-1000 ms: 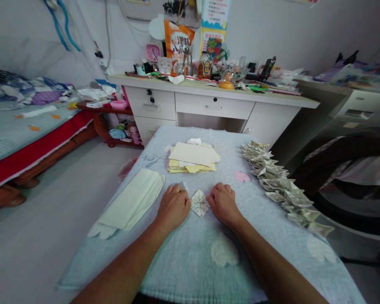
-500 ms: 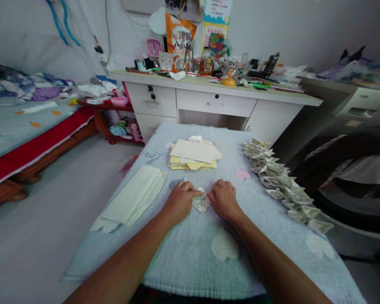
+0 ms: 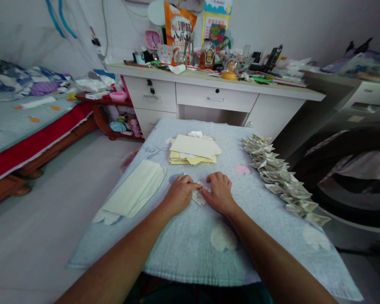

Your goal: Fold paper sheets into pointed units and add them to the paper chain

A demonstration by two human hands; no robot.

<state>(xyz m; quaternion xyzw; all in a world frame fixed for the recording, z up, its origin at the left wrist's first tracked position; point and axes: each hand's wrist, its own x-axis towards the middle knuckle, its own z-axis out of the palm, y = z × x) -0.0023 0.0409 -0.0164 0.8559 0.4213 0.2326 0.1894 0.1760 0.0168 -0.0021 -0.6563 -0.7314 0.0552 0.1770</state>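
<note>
- Your left hand: fingers curled, thumb on the folded paper.
- Your right hand: fingers half-bent, thumb touching it (can't tell if either pinches).

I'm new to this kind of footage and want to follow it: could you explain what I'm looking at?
There is no machine here: a person works with two bare hands. The camera is worn on the head, so you look forward and down past the forearms. The left hand and right hand both have fingers on a small, creased piece of paper; whether they pinch or press it is hard to tell. It lies on a pale blue cloth. Farther off is a stack of cream and yellow sheets, at left some pale folded sheets, and at right a long row of pointed, folded paper pieces. Behind stands a cluttered white desk.
</note>
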